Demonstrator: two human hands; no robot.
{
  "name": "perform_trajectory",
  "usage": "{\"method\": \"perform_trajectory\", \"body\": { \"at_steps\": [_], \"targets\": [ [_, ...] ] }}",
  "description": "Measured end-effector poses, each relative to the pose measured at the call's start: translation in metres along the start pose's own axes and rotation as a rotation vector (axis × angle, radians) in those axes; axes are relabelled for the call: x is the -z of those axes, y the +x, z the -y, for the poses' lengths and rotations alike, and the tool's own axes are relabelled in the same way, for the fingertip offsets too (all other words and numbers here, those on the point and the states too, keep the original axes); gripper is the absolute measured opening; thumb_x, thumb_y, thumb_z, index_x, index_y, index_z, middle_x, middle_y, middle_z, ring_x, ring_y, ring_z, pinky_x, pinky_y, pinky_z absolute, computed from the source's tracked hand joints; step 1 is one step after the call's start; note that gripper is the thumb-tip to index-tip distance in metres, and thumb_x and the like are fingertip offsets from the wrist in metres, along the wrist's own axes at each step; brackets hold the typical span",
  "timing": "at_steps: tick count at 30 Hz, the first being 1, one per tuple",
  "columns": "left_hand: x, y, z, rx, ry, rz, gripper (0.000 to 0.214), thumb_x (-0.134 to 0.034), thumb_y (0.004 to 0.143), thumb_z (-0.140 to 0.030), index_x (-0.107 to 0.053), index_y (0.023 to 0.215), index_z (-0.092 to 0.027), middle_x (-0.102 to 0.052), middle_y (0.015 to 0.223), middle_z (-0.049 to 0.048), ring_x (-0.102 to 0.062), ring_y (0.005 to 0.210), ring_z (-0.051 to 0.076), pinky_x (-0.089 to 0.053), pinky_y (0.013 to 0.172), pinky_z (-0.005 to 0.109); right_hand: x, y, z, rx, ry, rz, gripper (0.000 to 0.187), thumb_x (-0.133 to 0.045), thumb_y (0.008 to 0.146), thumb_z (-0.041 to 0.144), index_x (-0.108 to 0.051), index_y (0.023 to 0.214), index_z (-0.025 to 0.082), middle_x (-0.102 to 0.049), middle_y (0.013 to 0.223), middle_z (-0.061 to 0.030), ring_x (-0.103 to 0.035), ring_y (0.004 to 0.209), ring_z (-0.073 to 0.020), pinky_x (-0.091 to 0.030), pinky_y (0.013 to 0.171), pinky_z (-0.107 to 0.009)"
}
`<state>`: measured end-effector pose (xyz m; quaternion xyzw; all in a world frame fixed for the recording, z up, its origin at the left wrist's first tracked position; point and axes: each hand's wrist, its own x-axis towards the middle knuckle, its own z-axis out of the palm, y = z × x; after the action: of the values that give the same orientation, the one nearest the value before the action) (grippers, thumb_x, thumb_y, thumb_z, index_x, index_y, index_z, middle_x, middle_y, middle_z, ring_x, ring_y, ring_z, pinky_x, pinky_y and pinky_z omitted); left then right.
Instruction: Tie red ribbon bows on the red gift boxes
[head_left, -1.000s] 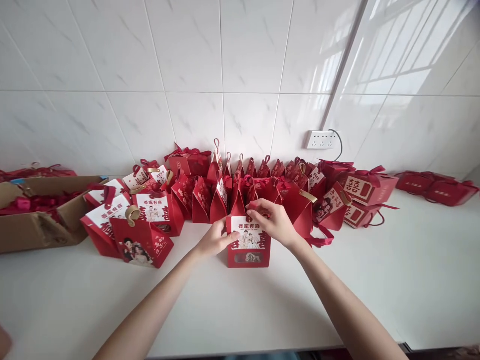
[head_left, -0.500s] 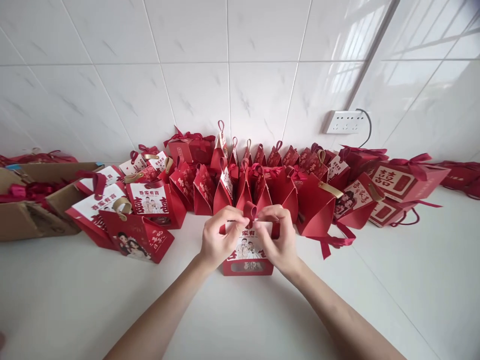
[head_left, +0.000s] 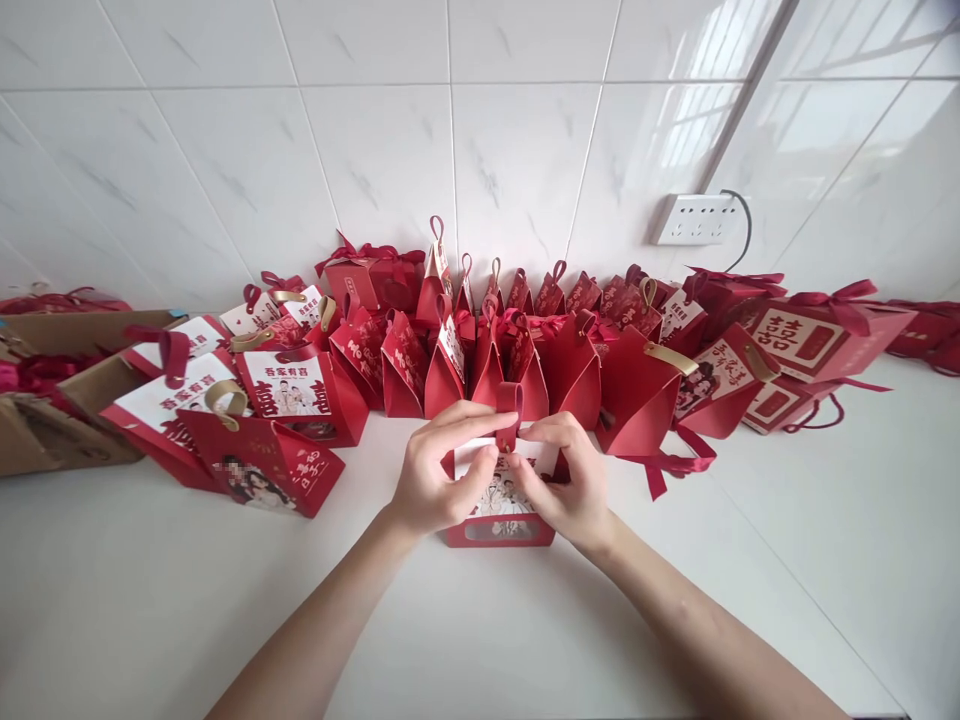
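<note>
Head view: you've got one red gift box [head_left: 501, 528] standing on the white counter [head_left: 525, 640] right in front of you, just ahead of the big row of red bags [head_left: 570, 365].
Left hand [head_left: 435, 480]: fingers curled in, pinching the box top right beside the red ribbon loop [head_left: 510, 402].
Right hand [head_left: 571, 482]: same deal, closed on the top from the other side.
Box contents: the little window low on the front shows something, but I can't tell what.
Cardboard carton [head_left: 52, 430]: far left, open, red ribbons inside, cut off by the frame edge.
Hidden: your hands cover most of the box's front picture.
Writing: the neighbour box [head_left: 296, 390] reads 吾家有喜; the flat box [head_left: 806, 335] at right carries a big 囍.
</note>
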<state>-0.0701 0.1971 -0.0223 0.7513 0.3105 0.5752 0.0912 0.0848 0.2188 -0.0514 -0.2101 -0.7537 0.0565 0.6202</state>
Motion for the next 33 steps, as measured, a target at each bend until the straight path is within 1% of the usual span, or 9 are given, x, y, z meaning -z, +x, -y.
{"method": "perform_trajectory", "body": {
  "at_steps": [3, 8, 10, 13, 16, 19, 22, 28, 33],
  "targets": [
    [-0.0006, 0.0007, -0.0009, 0.005, -0.003, -0.005, 0.031, -0.054, 0.078, -0.008, -0.070, 0.102, -0.020, -0.069, 0.088, 0.0034, -0.064, 0.077, 0.014, -0.055, 0.066, 0.024, 0.0001, -0.0008, 0.0005, -0.022, -0.009, -0.003, 0.016, -0.057, 0.085, 0.016, -0.050, 0.097, 0.023, -0.056, 0.078, -0.0003, -0.054, 0.065, -0.0142, -0.045, 0.056, -0.028],
    [-0.0011, 0.0010, -0.0007, -0.009, -0.025, -0.019, 0.033, -0.054, 0.077, -0.006, -0.070, 0.103, -0.020, -0.069, 0.087, 0.0028, -0.063, 0.076, 0.014, -0.055, 0.066, 0.024, -0.0011, -0.0014, 0.0032, -0.084, -0.034, -0.007, 0.021, -0.056, 0.086, 0.018, -0.051, 0.106, 0.023, -0.056, 0.073, 0.0011, -0.051, 0.057, -0.0129, -0.044, 0.051, -0.026],
    [-0.0013, 0.0010, -0.0002, -0.019, -0.026, -0.017, 0.033, -0.054, 0.077, -0.007, -0.069, 0.103, -0.020, -0.069, 0.087, 0.0032, -0.064, 0.076, 0.014, -0.055, 0.066, 0.024, -0.0019, -0.0012, 0.0039, -0.090, -0.047, -0.024, 0.021, -0.056, 0.086, 0.018, -0.052, 0.106, 0.023, -0.057, 0.070, 0.0017, -0.051, 0.055, -0.0127, -0.044, 0.049, -0.026],
    [-0.0019, 0.0011, 0.0006, -0.037, -0.039, -0.030, 0.031, -0.056, 0.078, -0.007, -0.069, 0.103, -0.019, -0.068, 0.086, 0.0035, -0.064, 0.077, 0.013, -0.055, 0.067, 0.023, -0.0024, -0.0013, 0.0045, -0.095, -0.050, -0.044, 0.018, -0.057, 0.085, 0.018, -0.054, 0.102, 0.023, -0.058, 0.071, 0.0014, -0.054, 0.057, -0.0130, -0.045, 0.050, -0.025],
    [-0.0027, 0.0007, 0.0012, -0.037, -0.032, -0.041, 0.029, -0.057, 0.079, -0.008, -0.069, 0.103, -0.019, -0.069, 0.088, 0.0040, -0.064, 0.078, 0.013, -0.056, 0.067, 0.022, -0.0022, -0.0021, 0.0047, -0.145, -0.020, -0.040, 0.013, -0.058, 0.085, 0.018, -0.054, 0.096, 0.023, -0.059, 0.070, 0.0018, -0.055, 0.058, -0.0128, -0.045, 0.051, -0.025],
    [-0.0030, -0.0001, 0.0015, -0.032, -0.018, -0.044, 0.028, -0.057, 0.080, -0.009, -0.070, 0.102, -0.019, -0.069, 0.087, 0.0042, -0.064, 0.077, 0.013, -0.056, 0.066, 0.022, -0.0018, -0.0026, 0.0049, -0.196, 0.045, -0.014, 0.008, -0.058, 0.085, 0.018, -0.053, 0.088, 0.023, -0.057, 0.068, 0.0031, -0.051, 0.054, -0.0111, -0.043, 0.048, -0.023],
    [-0.0031, -0.0009, 0.0019, -0.037, -0.019, -0.049, 0.028, -0.057, 0.079, -0.009, -0.070, 0.102, -0.019, -0.069, 0.088, 0.0041, -0.064, 0.077, 0.013, -0.056, 0.067, 0.022, -0.0016, -0.0009, 0.0064, -0.226, 0.105, 0.009, 0.008, -0.057, 0.085, 0.017, -0.051, 0.083, 0.022, -0.055, 0.066, 0.0037, -0.048, 0.052, -0.0097, -0.040, 0.047, -0.022],
    [-0.0033, -0.0015, 0.0020, -0.029, -0.028, -0.053, 0.028, -0.057, 0.079, -0.010, -0.070, 0.103, -0.019, -0.069, 0.090, 0.0045, -0.065, 0.080, 0.013, -0.056, 0.069, 0.022, 0.0008, 0.0053, 0.0098, -0.297, 0.118, 0.053, 0.008, -0.057, 0.085, 0.018, -0.051, 0.080, 0.021, -0.052, 0.066, 0.0042, -0.046, 0.051, -0.0080, -0.039, 0.045, -0.020],
    [-0.0041, -0.0022, 0.0013, -0.006, -0.033, -0.049, 0.028, -0.058, 0.078, -0.011, -0.070, 0.102, -0.019, -0.069, 0.089, 0.0047, -0.065, 0.078, 0.014, -0.056, 0.067, 0.024, 0.0038, 0.0066, 0.0076, -0.289, 0.101, 0.089, 0.007, -0.055, 0.085, 0.019, -0.050, 0.082, 0.021, -0.051, 0.068, 0.0035, -0.045, 0.051, -0.0080, -0.037, 0.045, -0.020]
  ]
}}
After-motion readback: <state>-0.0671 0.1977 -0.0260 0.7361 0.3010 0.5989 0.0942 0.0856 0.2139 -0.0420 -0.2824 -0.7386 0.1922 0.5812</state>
